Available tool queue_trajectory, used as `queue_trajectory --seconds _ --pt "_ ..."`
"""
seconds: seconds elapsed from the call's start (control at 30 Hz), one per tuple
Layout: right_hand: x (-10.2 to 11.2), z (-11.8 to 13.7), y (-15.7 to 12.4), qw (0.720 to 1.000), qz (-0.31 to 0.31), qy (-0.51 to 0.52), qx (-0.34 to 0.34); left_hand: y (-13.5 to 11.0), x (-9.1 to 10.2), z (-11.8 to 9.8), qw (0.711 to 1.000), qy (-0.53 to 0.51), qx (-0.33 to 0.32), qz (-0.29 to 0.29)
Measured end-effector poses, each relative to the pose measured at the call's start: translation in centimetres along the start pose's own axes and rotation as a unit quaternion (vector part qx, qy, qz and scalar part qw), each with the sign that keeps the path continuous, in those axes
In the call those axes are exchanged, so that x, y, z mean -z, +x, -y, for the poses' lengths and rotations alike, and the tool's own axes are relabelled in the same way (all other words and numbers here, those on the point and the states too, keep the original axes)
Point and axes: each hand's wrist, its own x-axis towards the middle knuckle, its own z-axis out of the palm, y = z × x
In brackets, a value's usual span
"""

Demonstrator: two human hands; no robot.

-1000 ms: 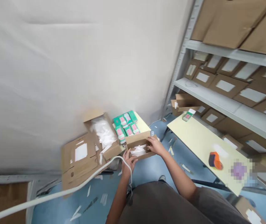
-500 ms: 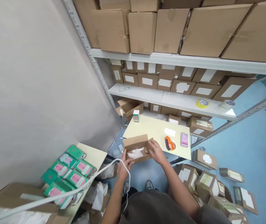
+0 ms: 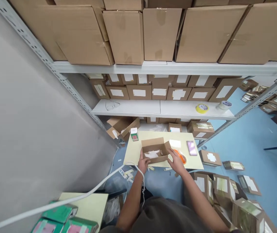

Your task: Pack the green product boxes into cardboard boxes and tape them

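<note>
An open cardboard box (image 3: 156, 159) with white paper inside is held between my two hands over the near edge of the pale yellow table (image 3: 138, 152). My left hand (image 3: 143, 162) grips its left end, fingers closed on the wall. At the right end, my right hand (image 3: 176, 160) holds the box by its side and flap. Just right of that hand lies an orange tape dispenser (image 3: 182, 157), partly covered by it. A small green and white box (image 3: 134, 134) stands at the table's left. A white label (image 3: 175, 143) and a purple item (image 3: 191, 148), blurred, lie toward the right.
A metal rack (image 3: 128, 108) full of cardboard boxes rises behind the table. Yellow tape (image 3: 201, 108) rests on its shelf. Packed boxes (image 3: 222, 187) crowd the floor at right. Green boxes (image 3: 60, 212) sit on a side table. A white cable (image 3: 80, 196) crosses in front at left.
Both hands have carried the open cardboard box forward, from before the table to over its near edge. My view has turned toward the rack and right.
</note>
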Motion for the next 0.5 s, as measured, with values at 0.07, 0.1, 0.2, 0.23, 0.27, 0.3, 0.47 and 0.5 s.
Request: queue_trajectory --seconds 0.07,0.1,0.2,0.23,0.27,0.3,0.47,0.5 --pt "-1.0 1.2 2.3 1.0 0.005 -0.001 -0.024 3.2 0.8 1.1 1.0 0.013 -0.008 0.021" --pt "-1.6 1.9 3.6 1.0 0.01 0.003 -0.029 4.5 1.2 1.7 0.999 0.02 -0.011 0.032" --pt "-3.8 4.3 7.6 0.998 0.029 0.031 -0.036 7.2 1.9 3.8 0.997 0.023 -0.014 0.072" --pt "-4.7 5.1 9.0 0.997 0.034 0.048 -0.043 7.8 2.1 4.5 0.996 0.014 -0.016 0.086" --pt "-5.8 5.8 10.5 0.995 0.04 0.07 -0.054 8.3 2.3 5.2 0.995 0.002 -0.018 0.099" --pt "-7.1 6.5 12.1 0.992 0.046 0.094 -0.068 8.7 2.6 5.9 0.994 -0.012 -0.017 0.108" --pt "-14.2 9.7 20.9 0.976 0.089 0.146 -0.135 11.5 5.8 9.2 0.995 -0.05 0.025 0.077" --pt "-15.5 10.2 22.7 0.975 0.1 0.131 -0.15 12.5 6.9 9.9 0.996 -0.048 0.042 0.067"
